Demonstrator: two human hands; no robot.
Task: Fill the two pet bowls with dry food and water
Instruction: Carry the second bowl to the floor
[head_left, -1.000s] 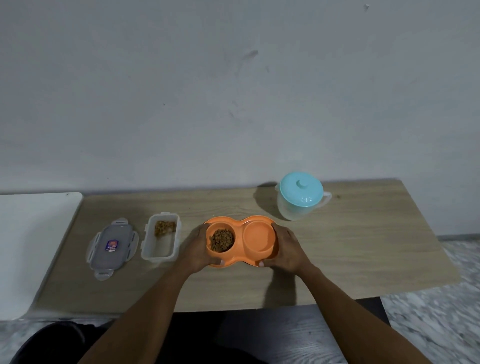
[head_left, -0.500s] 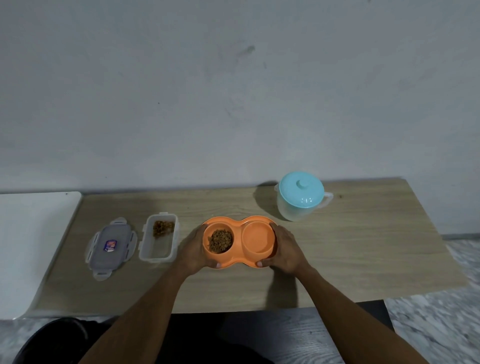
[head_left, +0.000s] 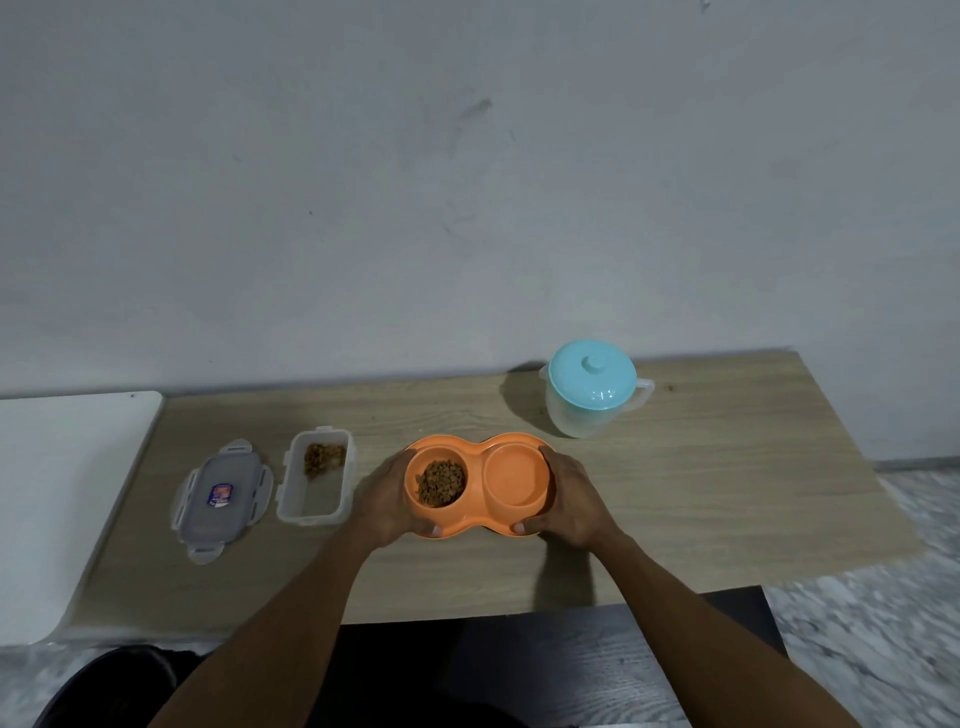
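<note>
Both hands, left hand (head_left: 387, 501) and right hand (head_left: 574, 501), grip the orange double bowl (head_left: 475, 519) mid-table. Left well holds kibble (head_left: 441, 482); right looks empty. Next: pour water from the far-right jug (head_left: 589, 397).

Home: pet bowls (head_left: 477, 486), wooden table (head_left: 701, 493)

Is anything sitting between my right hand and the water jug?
Nothing visible does. The right hand grips the orange double bowl; only bare table lies between it and the lidded jug.
</note>
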